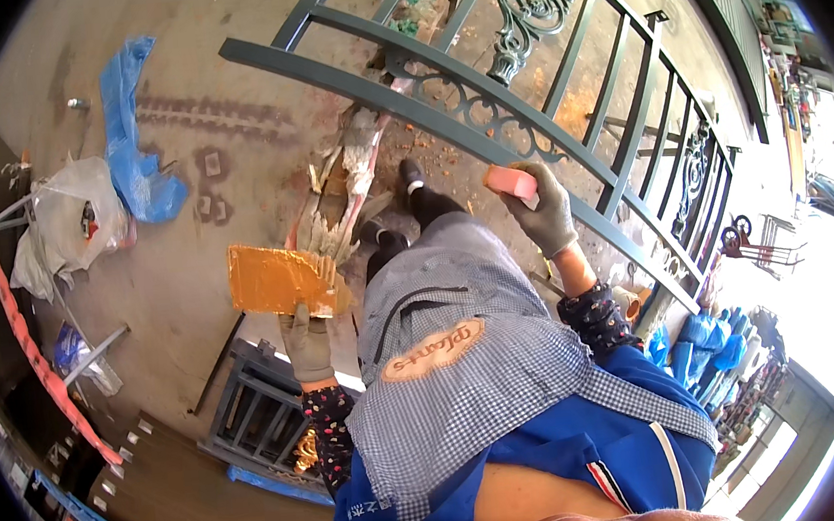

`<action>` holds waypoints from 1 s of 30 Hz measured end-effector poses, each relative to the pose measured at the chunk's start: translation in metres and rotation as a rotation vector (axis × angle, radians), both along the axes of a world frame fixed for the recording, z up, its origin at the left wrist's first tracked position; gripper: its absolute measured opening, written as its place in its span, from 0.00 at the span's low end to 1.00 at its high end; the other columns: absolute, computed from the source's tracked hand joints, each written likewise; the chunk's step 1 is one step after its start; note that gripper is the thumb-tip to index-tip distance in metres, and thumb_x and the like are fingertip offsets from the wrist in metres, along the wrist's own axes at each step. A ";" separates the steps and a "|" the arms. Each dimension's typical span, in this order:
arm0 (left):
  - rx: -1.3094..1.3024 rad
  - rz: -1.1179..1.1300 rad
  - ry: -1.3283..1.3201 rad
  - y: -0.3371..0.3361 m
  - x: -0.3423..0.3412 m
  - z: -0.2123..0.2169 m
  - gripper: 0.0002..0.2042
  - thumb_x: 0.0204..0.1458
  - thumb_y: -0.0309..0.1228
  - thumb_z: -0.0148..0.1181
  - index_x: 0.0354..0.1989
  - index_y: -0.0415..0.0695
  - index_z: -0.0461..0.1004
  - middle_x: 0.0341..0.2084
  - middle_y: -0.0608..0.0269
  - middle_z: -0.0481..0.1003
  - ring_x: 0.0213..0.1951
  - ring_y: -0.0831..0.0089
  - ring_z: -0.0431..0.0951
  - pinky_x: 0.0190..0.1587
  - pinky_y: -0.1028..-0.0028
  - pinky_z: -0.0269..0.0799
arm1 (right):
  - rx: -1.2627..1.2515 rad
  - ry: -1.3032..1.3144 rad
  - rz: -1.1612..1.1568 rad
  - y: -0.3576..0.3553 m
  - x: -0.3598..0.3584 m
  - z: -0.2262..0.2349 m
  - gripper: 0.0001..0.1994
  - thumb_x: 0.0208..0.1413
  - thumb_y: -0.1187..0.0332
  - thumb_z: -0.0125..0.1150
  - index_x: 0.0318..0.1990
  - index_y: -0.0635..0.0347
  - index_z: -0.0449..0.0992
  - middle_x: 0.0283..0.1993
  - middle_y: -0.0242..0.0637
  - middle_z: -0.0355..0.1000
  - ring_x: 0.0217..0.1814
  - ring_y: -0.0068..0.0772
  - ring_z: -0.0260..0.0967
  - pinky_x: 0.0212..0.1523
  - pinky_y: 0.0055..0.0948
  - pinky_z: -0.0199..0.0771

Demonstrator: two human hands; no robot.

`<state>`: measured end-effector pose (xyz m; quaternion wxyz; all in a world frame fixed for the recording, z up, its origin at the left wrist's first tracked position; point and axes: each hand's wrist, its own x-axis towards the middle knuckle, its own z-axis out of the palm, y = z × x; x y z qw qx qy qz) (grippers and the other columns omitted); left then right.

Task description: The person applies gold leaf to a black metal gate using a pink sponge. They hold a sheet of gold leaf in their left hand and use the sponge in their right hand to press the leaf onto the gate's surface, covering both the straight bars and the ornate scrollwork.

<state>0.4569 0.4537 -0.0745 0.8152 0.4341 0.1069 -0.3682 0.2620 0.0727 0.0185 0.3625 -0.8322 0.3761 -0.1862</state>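
The fingers of the right hand (546, 213), in a grey work glove, are clenched around a small pink sponge (512, 182) and press it against the top bar of a dark grey-green metal gate (485, 123). The fingers of the left hand (308, 343), gloved the same way, grip the lower edge of a flat orange sheet (276, 279), held out level over the floor and well apart from the gate.

Going by this, the step in hand looks like rubbing or coating the gate's bar with the sponge, with the orange sheet kept ready in the other hand. A further stroke would call for steady pressure along the narrow bar and care that the sponge does not slip off its edge into the scrollwork below.

The gate is by far the largest thing here: it lies tilted across the upper right of the view, with straight uprights, a curved top rail and cast scroll ornaments between the rails. Its paint looks even and matt. The concrete floor (189, 229) beneath it carries orange dust and scraps of torn cardboard. The orange sheet is rectangular, shiny and slightly crumpled on its surface. The sponge is the smallest piece, a short block with a paler face.
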 end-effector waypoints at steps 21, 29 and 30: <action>0.006 0.167 -0.075 -0.074 -0.003 0.035 0.21 0.61 0.26 0.58 0.63 0.48 0.67 0.61 0.63 0.69 0.61 0.65 0.70 0.64 0.60 0.66 | -0.031 0.063 0.353 -0.148 0.134 -0.103 0.21 0.45 0.76 0.66 0.50 0.53 0.72 0.48 0.40 0.75 0.51 0.50 0.73 0.50 0.40 0.74; 0.103 0.204 -0.107 -0.086 -0.018 0.026 0.22 0.62 0.29 0.58 0.65 0.47 0.66 0.62 0.63 0.68 0.62 0.67 0.68 0.66 0.60 0.63 | -0.116 0.174 0.538 -0.161 0.174 -0.138 0.22 0.45 0.77 0.64 0.51 0.52 0.73 0.51 0.38 0.73 0.53 0.48 0.71 0.52 0.41 0.73; 0.116 0.208 -0.110 -0.086 -0.018 0.025 0.22 0.62 0.29 0.57 0.65 0.47 0.66 0.62 0.63 0.68 0.62 0.67 0.68 0.66 0.60 0.63 | -0.109 0.226 0.577 -0.161 0.175 -0.138 0.22 0.45 0.77 0.63 0.51 0.52 0.73 0.51 0.37 0.73 0.54 0.48 0.71 0.52 0.41 0.73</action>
